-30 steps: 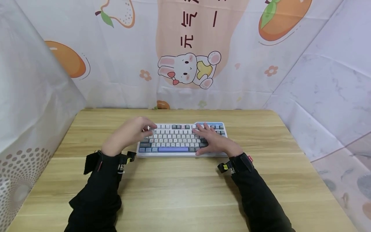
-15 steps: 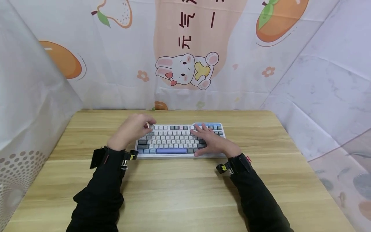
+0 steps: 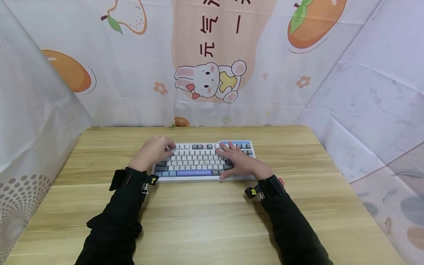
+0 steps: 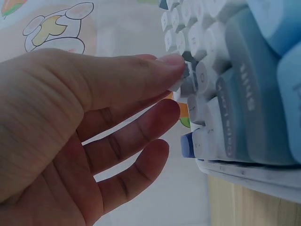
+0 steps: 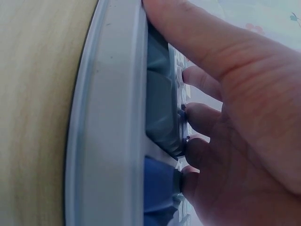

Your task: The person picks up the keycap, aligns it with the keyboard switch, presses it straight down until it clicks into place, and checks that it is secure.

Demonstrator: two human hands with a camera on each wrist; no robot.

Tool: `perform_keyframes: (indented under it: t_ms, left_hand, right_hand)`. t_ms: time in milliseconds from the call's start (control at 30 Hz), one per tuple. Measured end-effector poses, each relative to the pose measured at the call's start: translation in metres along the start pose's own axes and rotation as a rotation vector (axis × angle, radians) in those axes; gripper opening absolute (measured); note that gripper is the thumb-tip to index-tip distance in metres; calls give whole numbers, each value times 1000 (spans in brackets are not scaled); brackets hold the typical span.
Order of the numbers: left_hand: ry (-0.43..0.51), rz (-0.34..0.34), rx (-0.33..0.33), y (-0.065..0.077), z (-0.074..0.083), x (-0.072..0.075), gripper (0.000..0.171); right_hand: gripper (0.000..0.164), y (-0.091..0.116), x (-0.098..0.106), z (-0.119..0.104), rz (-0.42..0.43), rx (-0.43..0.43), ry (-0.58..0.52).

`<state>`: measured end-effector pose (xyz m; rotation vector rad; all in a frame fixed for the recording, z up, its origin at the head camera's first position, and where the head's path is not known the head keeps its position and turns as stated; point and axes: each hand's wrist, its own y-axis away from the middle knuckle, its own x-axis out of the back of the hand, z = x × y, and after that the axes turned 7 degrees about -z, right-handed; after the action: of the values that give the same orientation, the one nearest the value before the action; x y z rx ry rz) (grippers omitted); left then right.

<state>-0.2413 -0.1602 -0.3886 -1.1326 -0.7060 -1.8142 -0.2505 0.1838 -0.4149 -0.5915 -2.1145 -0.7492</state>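
Note:
A compact keyboard (image 3: 193,162) with white, grey and blue keycaps lies on the wooden table. At its upper left, my left hand (image 3: 151,151) has thumb and forefinger drawn together over the number row. The left wrist view shows that thumb and forefinger pinching a small pale grey keycap (image 4: 177,85) right at the key rows; the other fingers are bent beside the keys. My right hand (image 3: 243,163) spreads over the keyboard's right side. In the right wrist view its thumb (image 5: 183,28) rests on the front frame (image 5: 113,117), with the other fingertips on the keys.
The wooden table (image 3: 198,221) extends in front of and to both sides of the keyboard. A printed cloth (image 3: 132,81) with a rabbit and fruit hangs behind its back edge. More cloth walls (image 3: 374,84) stand at left and right.
My left hand has moved slightly right over the keyboard, and its thumb and forefinger, apart before, have come together. My right hand keeps its place on the keys. The head view has shifted slightly.

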Motion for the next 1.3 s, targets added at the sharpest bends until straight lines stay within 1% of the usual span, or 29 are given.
perform_keyframes:
  t_ms: [300, 567, 833, 1100, 1300]
  left_hand:
    - [12, -30, 39, 1, 0, -2, 15]
    - [72, -28, 58, 4, -2, -10, 16]
    - [68, -20, 87, 2, 0, -8, 17]
    - [63, -21, 81, 5, 2, -3, 21]
    - [48, -25, 106, 4, 3, -5, 20]
  right_hand:
    - [103, 1, 0, -1, -3, -9, 10]
    - [103, 1, -2, -1, -5, -9, -2]
    - [103, 0, 0, 0, 7, -14, 17]
    - [102, -2, 0, -1, 2, -25, 19]
    - [102, -1, 0, -1, 1, -24, 17]
